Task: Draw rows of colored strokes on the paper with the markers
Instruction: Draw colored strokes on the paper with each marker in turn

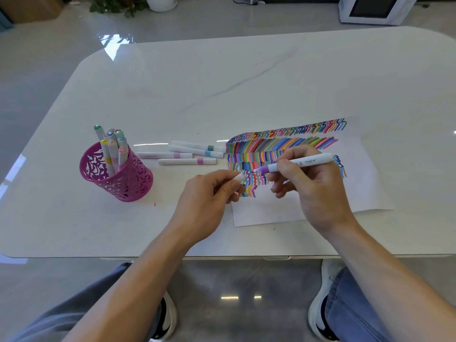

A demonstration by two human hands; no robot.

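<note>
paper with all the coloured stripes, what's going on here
A person's right hand holds an uncapped white marker with a purple tip over the white paper sheet; the left hand pinches a white cap. Rows of coloured strokes fill the sheet's upper part, the lowest barely begun. More markers stand in a pink perforated cup, four lie beside it.

Loose markers (pixel 187 161) 4, held marker (pixel 303 162) 1, cup (pixel 128 178) 1

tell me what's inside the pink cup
Several markers stand inside the pink cup, coloured caps up. Their upper halves show above the rim. The cup's patterned wall mostly covers their lower ends, and its bottom cannot be seen.
</note>
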